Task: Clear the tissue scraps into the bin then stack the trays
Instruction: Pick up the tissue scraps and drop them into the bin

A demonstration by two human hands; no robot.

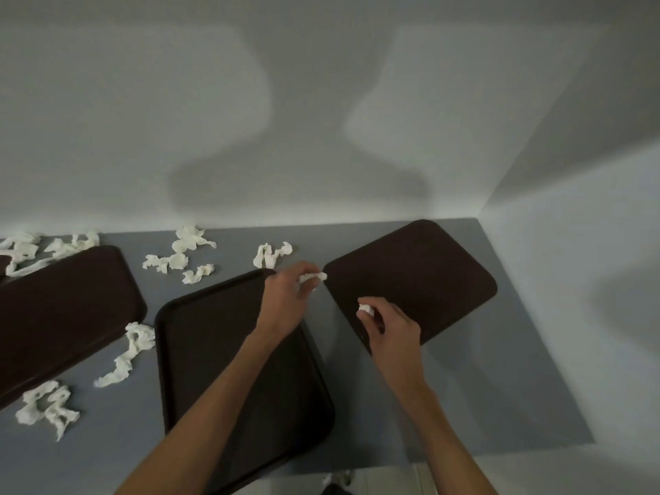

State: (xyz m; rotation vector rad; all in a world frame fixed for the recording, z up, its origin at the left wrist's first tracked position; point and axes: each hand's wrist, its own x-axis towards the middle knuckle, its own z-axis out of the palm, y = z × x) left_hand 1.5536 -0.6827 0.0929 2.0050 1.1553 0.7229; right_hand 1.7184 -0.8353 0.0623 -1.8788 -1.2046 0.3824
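Three dark brown trays lie on the grey table: a left tray [68, 309], a middle tray [210, 351] and a right tray [428, 276]. My left hand [285, 298] hovers between the middle and right trays, pinching a white tissue scrap [314, 277]. My right hand [389, 326] is over the right tray's near corner, fingers closed on a small crumpled scrap [366, 309]. Several loose scraps lie on the table: one at the back [271, 253], a cluster [182, 255], a strip [128, 351] and a clump at front left [46, 409]. No bin is clearly seen.
White walls close off the table at the back and on the right. The grey table [500, 369] ends at a front edge near the bottom of the view. More scraps lie behind the left tray [46, 248]. A dark object [334, 489] shows below the table edge.
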